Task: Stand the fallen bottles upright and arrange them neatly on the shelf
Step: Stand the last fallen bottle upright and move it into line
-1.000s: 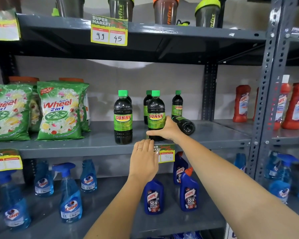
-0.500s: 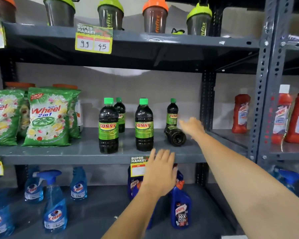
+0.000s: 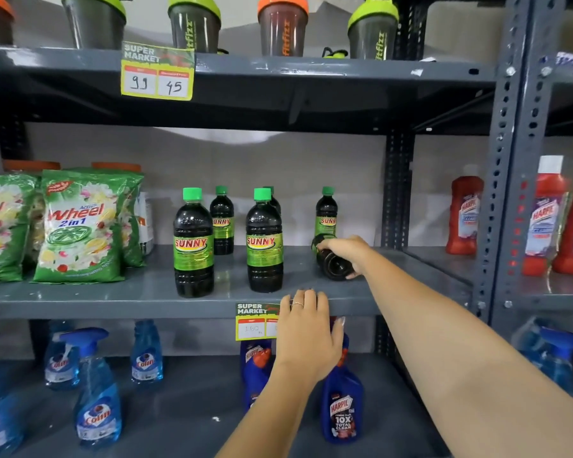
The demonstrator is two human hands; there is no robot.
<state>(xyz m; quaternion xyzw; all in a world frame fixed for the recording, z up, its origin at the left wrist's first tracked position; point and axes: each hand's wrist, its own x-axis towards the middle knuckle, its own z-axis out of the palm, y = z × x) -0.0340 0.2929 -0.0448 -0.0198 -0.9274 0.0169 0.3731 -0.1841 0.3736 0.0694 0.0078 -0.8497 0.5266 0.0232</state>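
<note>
Dark Sunny bottles with green caps stand on the middle shelf (image 3: pixel 113 294): one at front left (image 3: pixel 193 242), one at front centre (image 3: pixel 264 241), smaller-looking ones behind (image 3: pixel 222 221) and at the back right (image 3: pixel 326 211). A fallen bottle (image 3: pixel 332 264) lies on its side with its base toward me. My right hand (image 3: pixel 346 251) is closed over the top of that fallen bottle. My left hand (image 3: pixel 306 332) rests flat with fingers on the shelf's front edge, holding nothing.
Green Wheel detergent bags (image 3: pixel 80 226) fill the shelf's left. Red Harpic bottles (image 3: pixel 463 214) stand in the bay to the right, past a grey upright post (image 3: pixel 506 160). Shaker cups (image 3: pixel 283 26) line the shelf above. Blue spray bottles (image 3: pixel 96 391) and blue Harpic bottles (image 3: pixel 341 408) sit below.
My right hand left the front centre bottle, reached right past the fallen bottle, then came down and closed on it. My left hand rose to the shelf edge.
</note>
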